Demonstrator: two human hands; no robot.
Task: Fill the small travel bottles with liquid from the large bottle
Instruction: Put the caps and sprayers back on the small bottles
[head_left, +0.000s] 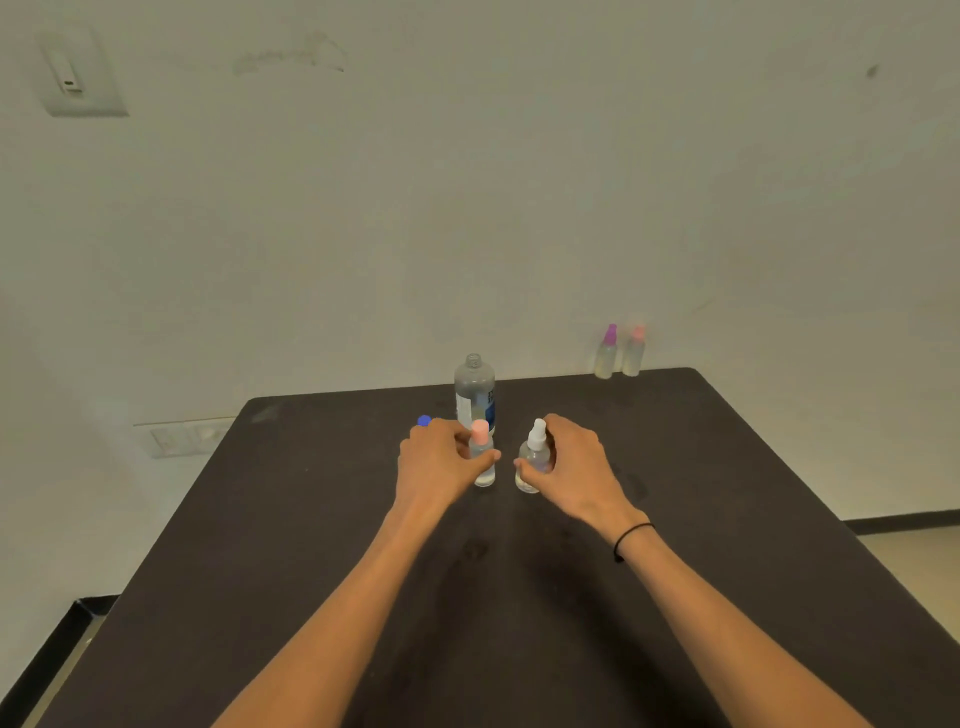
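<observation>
A large clear bottle with a blue label stands uncapped near the far middle of the dark table. Its blue cap lies to the left, just behind my left hand. My left hand grips a small clear bottle with a pink cap, upright on the table. My right hand grips a small clear bottle with a white spray top, also upright. The two small bottles stand side by side in front of the large one.
Two more small bottles stand at the table's far right edge by the wall: one with a purple top, one with a pink top. The wall runs close behind the table. Floor shows past the table's left and right edges.
</observation>
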